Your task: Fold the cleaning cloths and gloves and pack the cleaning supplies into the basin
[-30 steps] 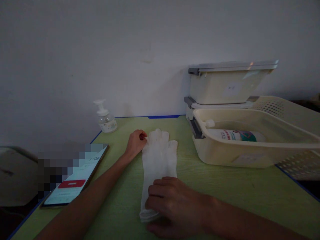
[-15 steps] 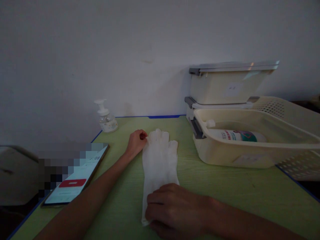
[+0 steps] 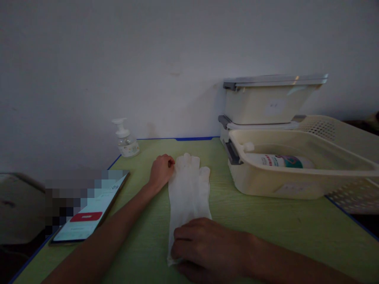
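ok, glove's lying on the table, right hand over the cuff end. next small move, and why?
I'd probably lift the right hand off the cuff to check it. The glove looks spread fairly flat above there, with the left hand at its upper left edge, but the right hand hides most of the cuff.

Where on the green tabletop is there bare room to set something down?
A wide free patch of tabletop lies between the white glove, the open bin and the right arm. A strip behind the glove, between pump bottle and bin, is also bare. It is crowded around the glove, where left hand and right hand are, and left, by the phone.
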